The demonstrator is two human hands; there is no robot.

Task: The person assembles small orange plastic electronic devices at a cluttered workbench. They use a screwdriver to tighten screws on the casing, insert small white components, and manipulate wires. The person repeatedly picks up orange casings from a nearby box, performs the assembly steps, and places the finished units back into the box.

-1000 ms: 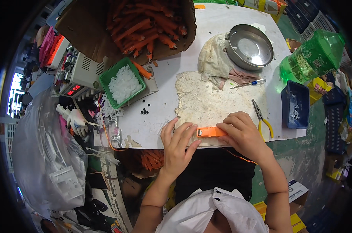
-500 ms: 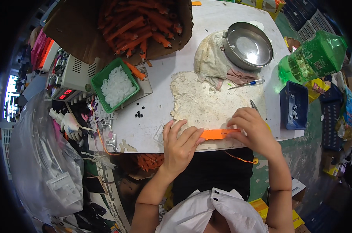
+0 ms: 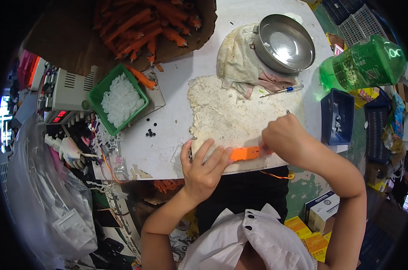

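An orange plastic piece (image 3: 245, 153), narrow and long, lies at the near edge of the worn whitish mat (image 3: 231, 114). My left hand (image 3: 205, 173) grips its left end between thumb and forefinger; the other fingers spread over the mat. At the right end of the piece my right hand (image 3: 283, 137) is closed, knuckles up. Whatever its fingertips hold is hidden beneath the hand. A dark metal tip (image 3: 288, 111) shows just beyond the right hand. A thin yellow-and-red wire (image 3: 278, 175) hangs below the table edge.
A carton (image 3: 64, 40) of orange pieces and a green tray (image 3: 138, 108) of white parts stand left, near black beads (image 3: 151, 133). Behind the mat are a cloth (image 3: 235, 58), metal bowl (image 3: 308, 60) and pen (image 3: 285, 90). Rightward are a green bottle (image 3: 361, 67) and blue bin (image 3: 344, 101).
My right hand has turned over from spread fingers at the piece's right end to a closed, knuckles-up pose, its elbow swinging outward. My left hand keeps its hold. The whole view has shifted slightly.
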